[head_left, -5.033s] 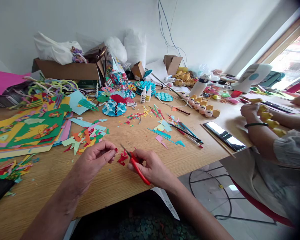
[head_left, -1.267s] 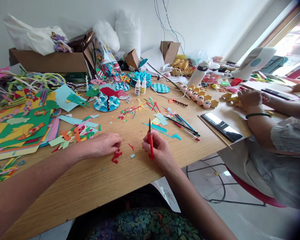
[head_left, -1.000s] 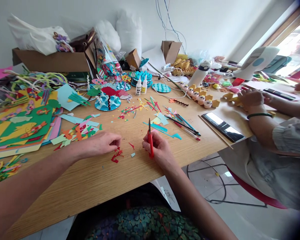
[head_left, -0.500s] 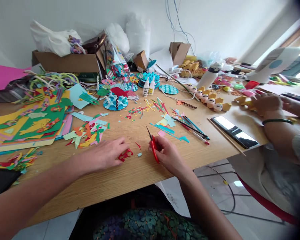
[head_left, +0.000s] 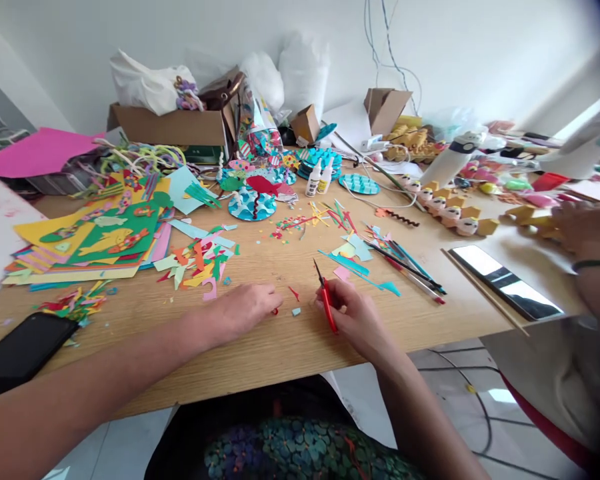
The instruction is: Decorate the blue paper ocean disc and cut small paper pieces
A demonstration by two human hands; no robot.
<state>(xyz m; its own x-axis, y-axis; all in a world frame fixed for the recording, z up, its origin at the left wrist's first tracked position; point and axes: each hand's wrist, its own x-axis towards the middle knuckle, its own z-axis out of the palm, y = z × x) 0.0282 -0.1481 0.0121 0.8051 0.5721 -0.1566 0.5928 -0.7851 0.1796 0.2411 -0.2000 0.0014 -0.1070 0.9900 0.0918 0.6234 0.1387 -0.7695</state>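
My left hand (head_left: 247, 308) rests low over the wooden table (head_left: 200, 373), its fingers closed over red paper, of which only a small bit (head_left: 275, 311) shows by the fingertips. In my right hand (head_left: 353, 313) are red-handled scissors (head_left: 329, 307), their dark tips pointing up and away from me. A thin red scrap (head_left: 293, 293) and a small light-blue scrap (head_left: 296, 311) lie between the two hands. Mixed coloured paper cuttings (head_left: 200, 257) are beyond my left hand.
Coloured pencils (head_left: 405, 267) and a phone (head_left: 505, 280) lie to the right. Beyond are glue bottles (head_left: 325, 177) and a blue disc bearing a red fish (head_left: 263, 185). Another person's hand (head_left: 580, 223) is at far right; a black phone (head_left: 27, 347) lies left.
The view has turned left, shifting everything rightwards. My left hand has closed over the red paper, which was more visible beside its fingers before. My right hand still holds the scissors.
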